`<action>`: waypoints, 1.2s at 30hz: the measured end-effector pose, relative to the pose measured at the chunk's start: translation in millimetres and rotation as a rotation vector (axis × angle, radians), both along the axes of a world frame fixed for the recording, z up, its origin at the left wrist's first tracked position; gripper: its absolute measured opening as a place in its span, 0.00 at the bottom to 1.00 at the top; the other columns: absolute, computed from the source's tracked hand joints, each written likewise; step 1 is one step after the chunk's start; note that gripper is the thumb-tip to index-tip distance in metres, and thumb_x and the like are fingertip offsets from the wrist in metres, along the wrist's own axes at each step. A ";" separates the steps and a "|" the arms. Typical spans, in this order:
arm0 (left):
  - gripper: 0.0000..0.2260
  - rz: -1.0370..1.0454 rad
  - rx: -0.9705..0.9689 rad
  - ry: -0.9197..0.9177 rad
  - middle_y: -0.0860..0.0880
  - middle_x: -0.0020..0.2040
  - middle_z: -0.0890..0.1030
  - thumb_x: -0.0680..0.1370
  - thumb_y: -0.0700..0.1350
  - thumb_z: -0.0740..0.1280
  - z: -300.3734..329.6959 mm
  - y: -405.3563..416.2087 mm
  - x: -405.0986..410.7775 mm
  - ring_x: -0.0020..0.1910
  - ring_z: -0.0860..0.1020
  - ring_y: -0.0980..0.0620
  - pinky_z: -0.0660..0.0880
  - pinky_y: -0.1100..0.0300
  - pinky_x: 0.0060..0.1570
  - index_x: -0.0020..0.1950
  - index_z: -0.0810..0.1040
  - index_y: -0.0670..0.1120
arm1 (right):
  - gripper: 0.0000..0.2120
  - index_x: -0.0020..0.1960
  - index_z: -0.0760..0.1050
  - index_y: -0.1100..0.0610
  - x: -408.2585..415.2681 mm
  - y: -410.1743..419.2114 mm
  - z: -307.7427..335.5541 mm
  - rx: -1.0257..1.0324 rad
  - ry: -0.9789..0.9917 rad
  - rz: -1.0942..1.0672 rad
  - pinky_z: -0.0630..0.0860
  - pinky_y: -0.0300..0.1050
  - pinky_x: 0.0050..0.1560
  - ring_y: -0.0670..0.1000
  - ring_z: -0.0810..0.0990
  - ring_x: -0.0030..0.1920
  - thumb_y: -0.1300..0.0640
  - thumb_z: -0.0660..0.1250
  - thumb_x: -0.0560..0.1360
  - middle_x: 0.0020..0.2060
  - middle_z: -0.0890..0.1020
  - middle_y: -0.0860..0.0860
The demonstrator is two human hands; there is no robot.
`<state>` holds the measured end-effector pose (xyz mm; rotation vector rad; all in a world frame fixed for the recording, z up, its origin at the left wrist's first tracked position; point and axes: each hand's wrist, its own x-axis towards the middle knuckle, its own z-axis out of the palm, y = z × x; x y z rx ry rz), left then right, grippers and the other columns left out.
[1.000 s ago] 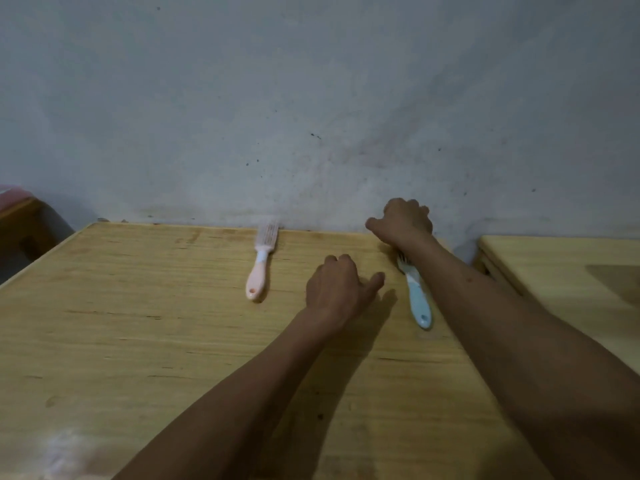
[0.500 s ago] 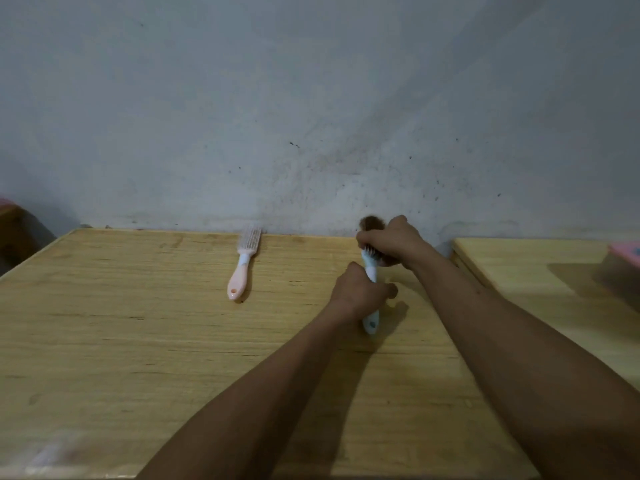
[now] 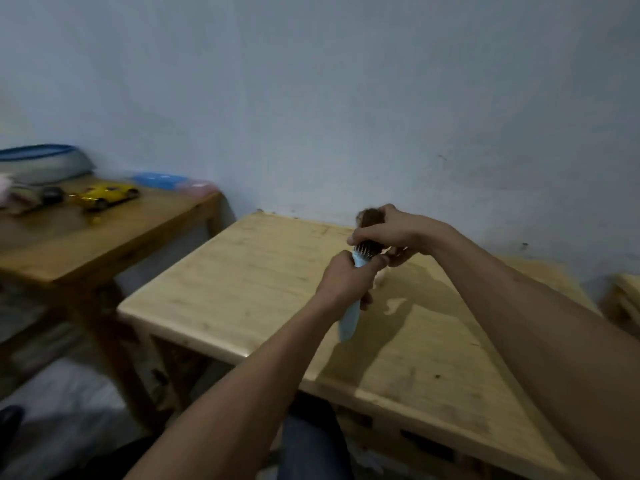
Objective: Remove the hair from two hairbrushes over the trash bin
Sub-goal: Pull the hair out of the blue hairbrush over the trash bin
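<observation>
My left hand (image 3: 348,280) grips the light blue hairbrush (image 3: 349,318) around its neck and holds it lifted above the wooden table (image 3: 242,271), handle pointing down toward me. My right hand (image 3: 394,233) is closed over the bristle head, pinching a clump of brown hair (image 3: 370,217) that sticks out above its fingers. A small pink patch beside my left hand is probably the pink hairbrush (image 3: 380,278), mostly hidden behind my hands. No trash bin is in view.
A second wooden table (image 3: 104,233) stands to the left with a yellow toy car (image 3: 104,195), a blue-rimmed basin (image 3: 41,164) and a flat blue box (image 3: 161,178). Another table edge (image 3: 623,299) shows at far right. Grey wall behind, floor at lower left.
Both hands have lifted the blue brush off the table. The view has swung left, showing the left side table, and the pink brush is now mostly hidden behind my hands.
</observation>
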<state>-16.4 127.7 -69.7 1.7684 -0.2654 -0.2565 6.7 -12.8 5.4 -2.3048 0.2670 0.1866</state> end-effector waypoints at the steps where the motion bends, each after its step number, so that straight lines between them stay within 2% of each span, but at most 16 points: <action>1: 0.20 0.044 0.015 -0.019 0.43 0.40 0.79 0.78 0.56 0.70 -1.3 19.1 -1.0 0.28 0.78 0.48 0.74 0.56 0.29 0.55 0.74 0.40 | 0.34 0.64 0.68 0.54 2.1 17.8 0.8 -0.008 0.005 0.054 0.83 0.46 0.38 0.54 0.83 0.39 0.41 0.80 0.66 0.52 0.83 0.52; 5: 0.22 0.205 0.124 -0.083 0.48 0.33 0.76 0.77 0.64 0.67 -10.7 93.8 -13.2 0.28 0.76 0.48 0.72 0.57 0.28 0.48 0.75 0.44 | 0.23 0.50 0.82 0.55 7.0 84.3 -3.6 -0.025 0.090 0.293 0.83 0.45 0.40 0.54 0.78 0.35 0.37 0.77 0.68 0.41 0.81 0.53; 7: 0.26 0.267 0.216 -0.101 0.48 0.36 0.78 0.76 0.68 0.64 -16.6 129.2 -21.4 0.32 0.78 0.48 0.75 0.54 0.31 0.50 0.76 0.44 | 0.24 0.51 0.85 0.52 4.5 114.1 -6.8 -0.071 0.111 0.376 0.84 0.45 0.42 0.53 0.81 0.39 0.33 0.73 0.69 0.45 0.83 0.52; 9: 0.27 0.321 0.362 -0.129 0.47 0.42 0.81 0.77 0.70 0.62 -24.0 161.6 -28.8 0.39 0.81 0.47 0.81 0.50 0.42 0.53 0.77 0.45 | 0.27 0.55 0.85 0.50 2.8 139.5 -11.9 -0.105 0.112 0.439 0.84 0.45 0.44 0.52 0.84 0.46 0.29 0.70 0.70 0.54 0.84 0.49; 11: 0.26 0.365 0.480 -0.174 0.47 0.45 0.82 0.77 0.70 0.61 -31.7 190.9 -37.2 0.43 0.81 0.48 0.81 0.47 0.47 0.53 0.78 0.46 | 0.30 0.59 0.83 0.50 3.8 160.1 -19.2 -0.082 0.079 0.481 0.83 0.46 0.44 0.52 0.85 0.52 0.28 0.70 0.70 0.57 0.83 0.48; 15: 0.25 0.400 0.603 -0.261 0.51 0.42 0.82 0.77 0.70 0.60 -42.7 245.8 -59.5 0.40 0.80 0.52 0.80 0.53 0.40 0.51 0.77 0.49 | 0.23 0.59 0.84 0.50 6.6 196.4 -34.8 -0.030 -0.015 0.578 0.82 0.44 0.44 0.51 0.84 0.49 0.36 0.75 0.71 0.55 0.86 0.49; 19: 0.26 0.354 0.777 -0.292 0.52 0.39 0.83 0.75 0.73 0.59 -60.8 298.5 -86.5 0.35 0.82 0.52 0.81 0.51 0.36 0.53 0.78 0.52 | 0.14 0.56 0.86 0.47 -0.4 238.4 -52.3 0.005 -0.084 0.694 0.79 0.41 0.40 0.50 0.84 0.48 0.47 0.79 0.71 0.46 0.86 0.47; 23: 0.26 0.421 0.968 -0.356 0.52 0.34 0.79 0.76 0.74 0.56 -83.5 343.4 -120.0 0.32 0.78 0.50 0.73 0.54 0.32 0.46 0.74 0.52 | 0.06 0.45 0.89 0.48 -16.4 284.9 -82.7 0.024 -0.154 0.834 0.75 0.37 0.38 0.45 0.81 0.42 0.48 0.79 0.71 0.37 0.87 0.44; 25: 0.24 0.432 1.027 -0.357 0.54 0.32 0.76 0.76 0.73 0.56 -94.4 363.8 -139.3 0.30 0.76 0.53 0.71 0.55 0.30 0.45 0.73 0.53 | 0.06 0.45 0.90 0.48 -27.3 307.1 -101.3 0.035 -0.158 0.876 0.74 0.36 0.40 0.42 0.81 0.40 0.47 0.79 0.71 0.36 0.87 0.43; 28: 0.21 0.434 1.095 -0.343 0.54 0.32 0.74 0.76 0.73 0.55 -113.4 393.2 -167.2 0.29 0.74 0.55 0.67 0.58 0.28 0.45 0.70 0.55 | 0.07 0.46 0.90 0.48 -44.8 338.3 -128.0 0.039 -0.150 0.926 0.78 0.42 0.49 0.42 0.82 0.44 0.46 0.78 0.72 0.38 0.87 0.42; 31: 0.26 0.463 1.167 -0.269 0.49 0.37 0.81 0.76 0.74 0.53 -135.9 415.1 -191.6 0.35 0.79 0.47 0.75 0.53 0.34 0.52 0.74 0.53 | 0.10 0.48 0.89 0.53 -56.0 365.1 -157.5 0.075 -0.062 0.910 0.80 0.45 0.52 0.44 0.83 0.45 0.48 0.78 0.73 0.40 0.87 0.46; 33: 0.26 0.481 1.214 -0.225 0.47 0.40 0.83 0.77 0.72 0.55 -152.2 422.3 -204.4 0.38 0.81 0.44 0.76 0.52 0.36 0.55 0.75 0.51 | 0.12 0.49 0.89 0.55 -62.6 379.8 -179.1 0.067 -0.008 0.887 0.81 0.47 0.55 0.48 0.84 0.48 0.47 0.77 0.73 0.43 0.88 0.49; 36: 0.28 0.496 1.221 -0.200 0.45 0.41 0.83 0.77 0.73 0.53 -181.9 425.3 -221.0 0.38 0.81 0.43 0.71 0.53 0.34 0.54 0.72 0.49 | 0.12 0.46 0.89 0.57 -74.6 393.4 -208.4 0.072 0.060 0.821 0.79 0.42 0.47 0.49 0.85 0.44 0.48 0.75 0.76 0.41 0.87 0.51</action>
